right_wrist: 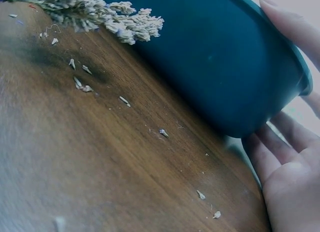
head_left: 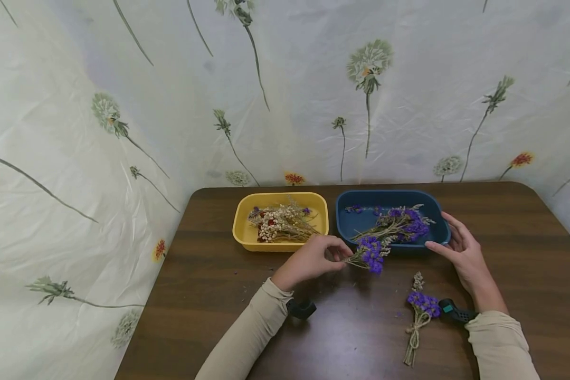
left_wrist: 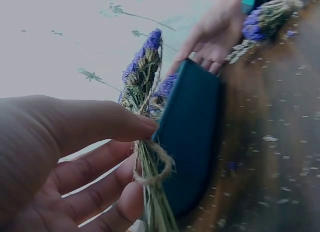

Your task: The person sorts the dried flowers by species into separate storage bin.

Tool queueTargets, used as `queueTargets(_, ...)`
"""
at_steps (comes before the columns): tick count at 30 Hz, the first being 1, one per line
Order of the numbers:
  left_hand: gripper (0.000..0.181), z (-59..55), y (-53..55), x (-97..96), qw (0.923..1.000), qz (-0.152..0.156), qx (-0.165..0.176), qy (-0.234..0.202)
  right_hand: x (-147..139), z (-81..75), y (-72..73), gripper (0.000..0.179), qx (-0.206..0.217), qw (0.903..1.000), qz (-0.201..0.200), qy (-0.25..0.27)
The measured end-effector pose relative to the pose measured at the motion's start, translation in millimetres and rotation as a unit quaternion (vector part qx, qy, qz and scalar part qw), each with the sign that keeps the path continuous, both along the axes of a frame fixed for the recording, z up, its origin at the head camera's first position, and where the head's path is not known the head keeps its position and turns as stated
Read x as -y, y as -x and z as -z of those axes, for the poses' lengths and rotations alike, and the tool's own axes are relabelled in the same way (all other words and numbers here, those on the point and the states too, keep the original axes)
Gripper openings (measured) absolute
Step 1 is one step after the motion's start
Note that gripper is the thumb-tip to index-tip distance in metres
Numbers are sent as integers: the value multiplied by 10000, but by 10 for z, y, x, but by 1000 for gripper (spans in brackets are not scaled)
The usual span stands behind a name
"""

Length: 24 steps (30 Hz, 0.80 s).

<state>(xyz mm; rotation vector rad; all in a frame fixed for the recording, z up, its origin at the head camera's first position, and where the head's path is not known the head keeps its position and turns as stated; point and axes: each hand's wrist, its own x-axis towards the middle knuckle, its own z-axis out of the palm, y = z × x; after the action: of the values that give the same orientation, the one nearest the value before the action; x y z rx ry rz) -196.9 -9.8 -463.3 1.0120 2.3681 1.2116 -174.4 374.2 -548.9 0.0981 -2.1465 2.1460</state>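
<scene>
My left hand [head_left: 313,259] pinches a small bunch of dried purple flowers [head_left: 373,255] by its stems, between thumb and fingers. Twine [left_wrist: 161,164] loops round those stems, and the blossoms point right, in front of the blue tub [head_left: 389,194]. At the tub's right end, my right hand [head_left: 464,253] holds its corner. In the right wrist view the thumb [right_wrist: 292,29] is at the rim and the other fingers [right_wrist: 275,147] reach round the low corner. Inside the tub lie more purple flowers [head_left: 408,219] with their stems to the left.
Left of the blue tub stands a yellow tub [head_left: 239,227] of dried cream and red flowers [head_left: 282,224]. A second twine-tied purple bunch [head_left: 423,305] lies on the brown table [head_left: 351,338], near the right wrist. Small plant crumbs [right_wrist: 163,133] are scattered about. A flower-printed curtain [head_left: 304,95] hangs behind.
</scene>
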Motion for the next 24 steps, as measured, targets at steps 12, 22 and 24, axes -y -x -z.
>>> queueTargets(12,18,-183,370,-195,9996,-225,127,-150,2,4,-1,80,-48,9999,7,94)
queueTargets(22,15,-232,652,-412,9994,-338,-109,-15,9,-5,-2,80,-66,9999,-7,110)
queueTargets(24,15,-242,687,-455,9991,-359,-225,60,9,-9,-2,80,-50,9999,-6,93)
